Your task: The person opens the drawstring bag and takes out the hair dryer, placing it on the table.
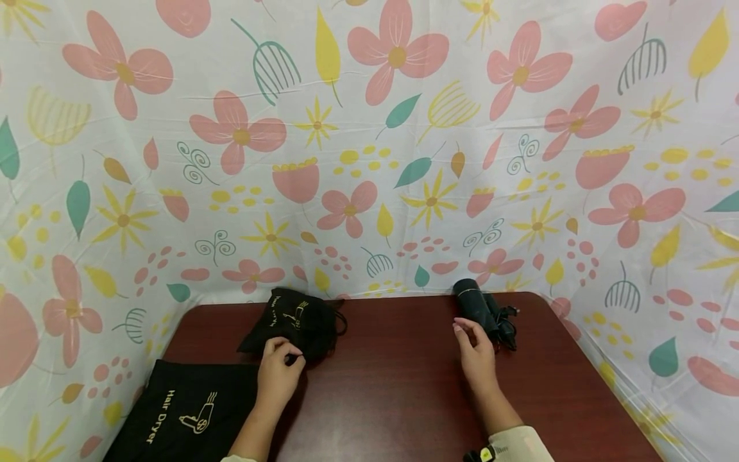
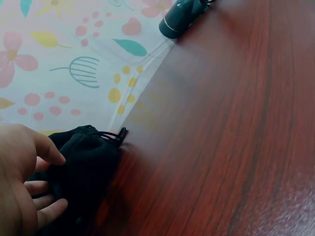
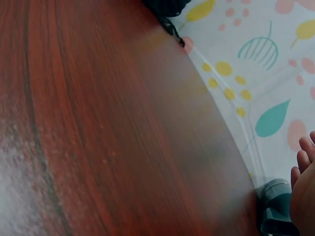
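A black drawstring pouch (image 1: 297, 319) with gold print, filled out by something hidden inside, lies at the back left of the table. My left hand (image 1: 278, 377) is at its near side, fingers loosely bent. In the left wrist view, the thumb and fingers (image 2: 51, 212) stand apart beside the black cloth. A dark green hair dryer (image 1: 475, 307), its black cord (image 1: 507, 330) bundled alongside, lies at the back right. Just in front of it, my right hand (image 1: 479, 362) holds nothing, its fingers relaxed. The right wrist view shows part of the hair dryer (image 3: 276, 201) beside that hand.
A flat black bag (image 1: 190, 410) printed "Hair Dryer" lies at the front left of the dark red wooden table (image 1: 381, 385). A flower-patterned sheet (image 1: 369, 160) hangs behind the table and along both sides.
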`<state>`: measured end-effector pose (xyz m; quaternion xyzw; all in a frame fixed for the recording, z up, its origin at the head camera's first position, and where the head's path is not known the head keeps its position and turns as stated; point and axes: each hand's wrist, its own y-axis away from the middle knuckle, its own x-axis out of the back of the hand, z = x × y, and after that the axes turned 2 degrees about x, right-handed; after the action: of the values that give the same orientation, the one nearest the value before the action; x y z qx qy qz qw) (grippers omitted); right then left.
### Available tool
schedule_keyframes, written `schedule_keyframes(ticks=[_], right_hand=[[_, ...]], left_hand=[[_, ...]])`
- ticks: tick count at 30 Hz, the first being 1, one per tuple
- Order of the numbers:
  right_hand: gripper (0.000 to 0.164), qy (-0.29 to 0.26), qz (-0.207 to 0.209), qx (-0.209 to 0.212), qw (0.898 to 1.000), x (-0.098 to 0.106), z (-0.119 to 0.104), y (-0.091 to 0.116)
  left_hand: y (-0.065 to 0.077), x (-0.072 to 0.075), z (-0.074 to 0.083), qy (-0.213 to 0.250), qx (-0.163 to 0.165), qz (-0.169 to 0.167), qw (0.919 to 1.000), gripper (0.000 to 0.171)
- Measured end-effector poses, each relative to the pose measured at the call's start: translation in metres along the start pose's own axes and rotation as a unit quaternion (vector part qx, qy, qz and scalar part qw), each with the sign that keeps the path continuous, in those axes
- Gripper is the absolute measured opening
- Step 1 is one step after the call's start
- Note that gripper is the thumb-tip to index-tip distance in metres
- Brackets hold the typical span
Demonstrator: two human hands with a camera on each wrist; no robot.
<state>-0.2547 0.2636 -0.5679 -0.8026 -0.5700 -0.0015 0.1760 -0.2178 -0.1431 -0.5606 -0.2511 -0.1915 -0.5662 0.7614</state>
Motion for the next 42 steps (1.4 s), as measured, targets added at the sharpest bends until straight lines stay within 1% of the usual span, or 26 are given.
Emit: schedule_keyframes(ticks=[2,9,17,25,29,35,38,42], right_hand=[[0.035,-0.003,-0.006,-0.002,1.0,-0.002,-0.001,0.001],[0.029,-0.006,-0.031,-0.018,0.999,-0.005,-0.042,0.013],[0.03,-0.012,-0.049,-0.027,0.998,-0.012,-0.04,0.016],[0.029,0.0,-0.072,-0.024,0.997,-0.018,-0.048,0.021],[0.028,0.001,-0.072,-0.026,0.997,-0.02,-0.044,0.021],[0.026,-0.017,-0.07,-0.029,0.997,-0.026,-0.019,0.017],[0.025,-0.025,-0.072,-0.014,0.997,-0.029,-0.011,0.018],[0.026,-0.032,-0.081,0.005,0.996,-0.034,-0.008,0.02]], left_hand=[[0.0,-0.001,0.0,-0.001,0.0,-0.004,1.0,0.003],[0.001,-0.003,0.001,0.002,0.001,-0.009,1.0,0.005],[0.005,-0.007,0.006,-0.012,-0.022,0.001,0.9997,0.013],[0.006,-0.008,0.01,-0.014,-0.017,-0.019,0.9996,0.015],[0.006,-0.009,0.011,-0.017,-0.021,-0.025,0.9993,0.015],[0.007,-0.011,0.012,-0.014,-0.018,-0.034,0.9992,0.013],[0.007,-0.013,0.011,-0.011,-0.019,-0.037,0.9991,0.014],[0.008,-0.016,0.012,-0.005,-0.025,-0.04,0.9989,0.016]])
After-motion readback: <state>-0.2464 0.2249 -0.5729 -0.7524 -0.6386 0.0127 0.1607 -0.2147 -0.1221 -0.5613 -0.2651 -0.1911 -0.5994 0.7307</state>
